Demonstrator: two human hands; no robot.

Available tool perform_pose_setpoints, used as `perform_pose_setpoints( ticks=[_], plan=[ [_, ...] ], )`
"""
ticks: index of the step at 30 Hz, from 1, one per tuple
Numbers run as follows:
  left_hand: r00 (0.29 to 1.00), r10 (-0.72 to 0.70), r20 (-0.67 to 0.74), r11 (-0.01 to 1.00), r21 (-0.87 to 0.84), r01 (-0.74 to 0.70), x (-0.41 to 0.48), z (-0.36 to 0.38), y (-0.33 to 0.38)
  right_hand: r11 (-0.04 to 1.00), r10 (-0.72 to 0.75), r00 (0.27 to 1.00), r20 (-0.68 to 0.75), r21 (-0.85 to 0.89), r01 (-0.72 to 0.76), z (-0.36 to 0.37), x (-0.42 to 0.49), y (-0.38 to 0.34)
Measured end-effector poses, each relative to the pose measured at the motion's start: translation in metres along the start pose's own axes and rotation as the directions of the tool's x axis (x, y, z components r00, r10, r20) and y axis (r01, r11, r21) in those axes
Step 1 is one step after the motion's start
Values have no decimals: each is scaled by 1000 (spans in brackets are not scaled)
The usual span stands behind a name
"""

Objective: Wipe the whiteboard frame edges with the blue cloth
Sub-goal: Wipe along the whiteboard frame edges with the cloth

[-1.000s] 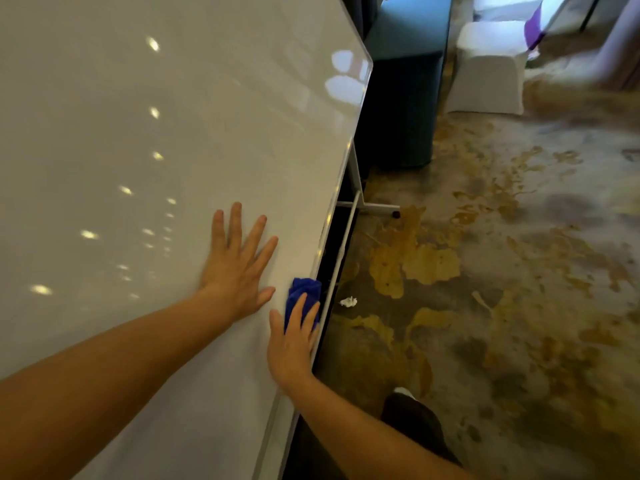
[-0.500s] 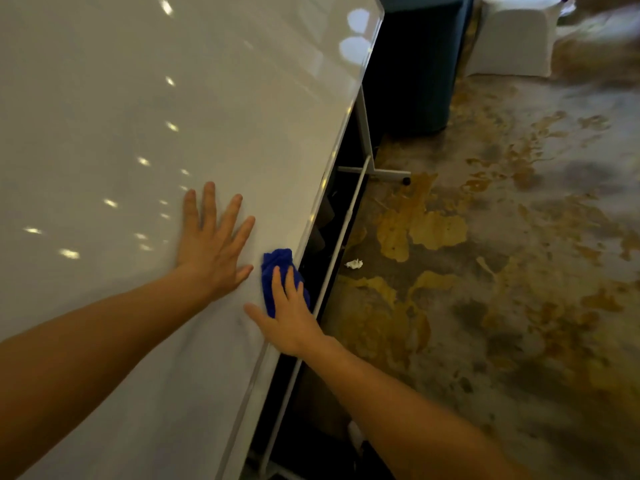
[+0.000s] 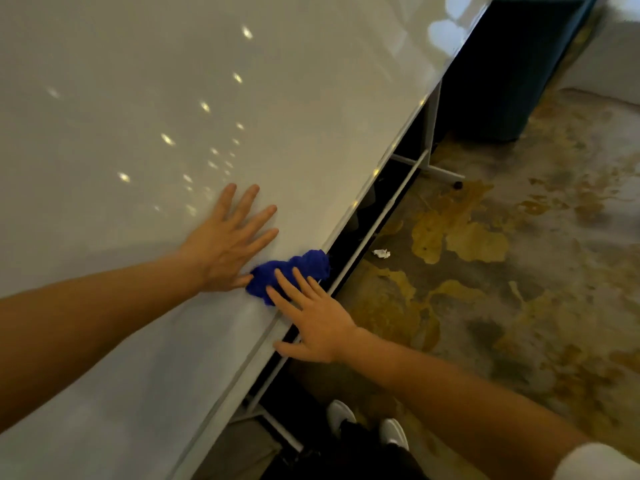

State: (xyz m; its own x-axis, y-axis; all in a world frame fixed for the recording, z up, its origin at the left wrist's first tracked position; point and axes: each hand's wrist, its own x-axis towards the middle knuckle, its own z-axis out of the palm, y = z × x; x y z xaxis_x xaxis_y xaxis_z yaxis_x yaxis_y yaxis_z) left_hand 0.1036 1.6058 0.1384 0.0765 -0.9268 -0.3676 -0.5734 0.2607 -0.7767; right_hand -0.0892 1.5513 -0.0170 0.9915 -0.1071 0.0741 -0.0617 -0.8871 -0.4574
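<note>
A large glossy whiteboard fills the left of the head view, its pale frame edge running diagonally from upper right to lower middle. The bunched blue cloth lies on that edge. My right hand presses flat on the cloth with spread fingers, the thumb hanging over the frame edge. My left hand rests flat and open on the board surface just left of the cloth, its thumb touching it.
Below the board runs a white stand rail with a foot bar. A dark teal cabinet stands at the upper right. A crumpled paper scrap lies on the stained floor. My white shoes show at the bottom.
The cloth has spread out sideways along the frame edge under my right hand, whose thumb now hangs over the edge. My left hand stays flat on the board; the view has tilted down.
</note>
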Motion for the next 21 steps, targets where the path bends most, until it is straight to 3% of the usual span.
perform_pose_setpoints(
  ticks=[2, 5, 11, 15, 19, 21],
  plan=[
    [1000, 10, -3, 1000, 0, -10, -19, 3, -1, 977, -169, 978, 124, -113, 183, 6, -13, -2],
    [1000, -12, -24, 1000, -21, 12, -40, 7, -7, 903, -364, 887, 286, -126, 411, 19, -25, -24],
    [983, -176, -57, 980, -99, 170, -75, 9, -16, 843, -414, 795, 444, -142, 518, 43, -17, -77],
    [945, -326, 11, 920, -225, 320, -105, 6, -1, 753, -488, 699, 522, -154, 640, 57, -11, -104],
    [836, -529, 143, 785, -290, 547, -136, 4, 33, 674, -525, 635, 567, -179, 717, 53, 2, -88],
    [775, -593, 218, 722, -283, 632, -149, 3, 51, 680, -497, 665, 557, -226, 698, 42, 7, -66]
  ],
)
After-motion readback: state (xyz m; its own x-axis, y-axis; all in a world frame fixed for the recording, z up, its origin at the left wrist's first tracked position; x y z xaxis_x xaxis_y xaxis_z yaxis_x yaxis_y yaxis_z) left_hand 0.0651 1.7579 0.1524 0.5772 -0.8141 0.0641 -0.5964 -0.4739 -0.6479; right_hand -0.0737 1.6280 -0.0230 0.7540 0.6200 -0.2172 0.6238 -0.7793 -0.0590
